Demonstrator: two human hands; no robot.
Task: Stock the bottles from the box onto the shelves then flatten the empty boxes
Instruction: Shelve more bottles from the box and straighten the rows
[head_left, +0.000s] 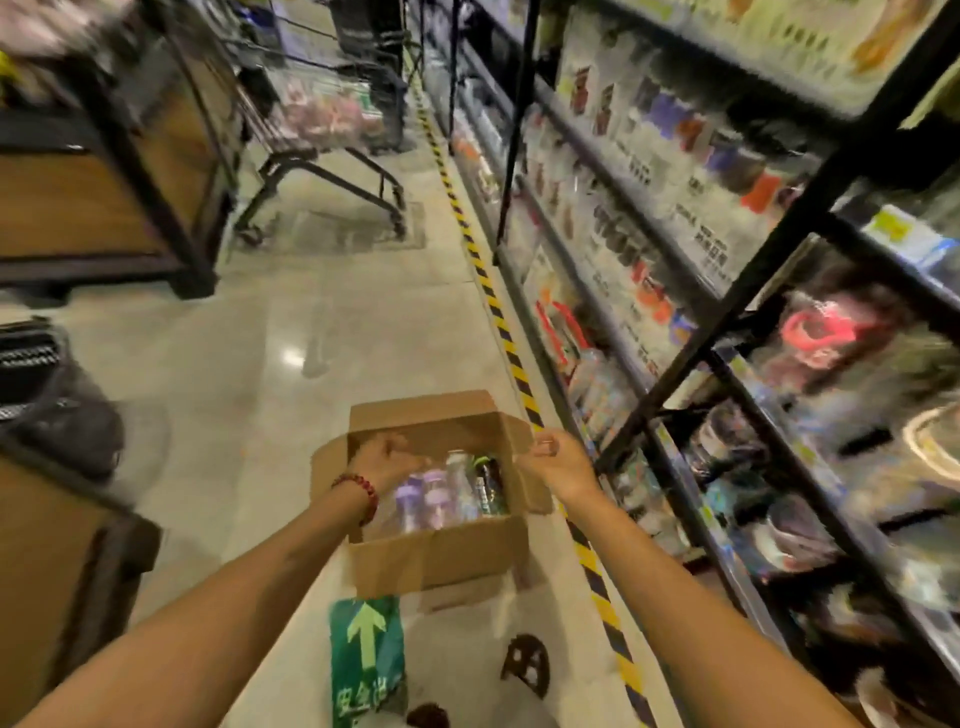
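So we've got our left hand (382, 460) down inside the open cardboard box (441, 551) on the floor, fingers curled over the bottles (441, 493) at its left side, though it's too blurry to tell if we've actually got one. Our right hand (558, 460) pinches the box's right flap (527, 467). The shelves (727, 322) run along the right, already loaded with drinks.

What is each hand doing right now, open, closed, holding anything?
Left hand: inside the cardboard box, fingers curled above the bottles; blur hides any grip.
Right hand: pinching the box's right flap.
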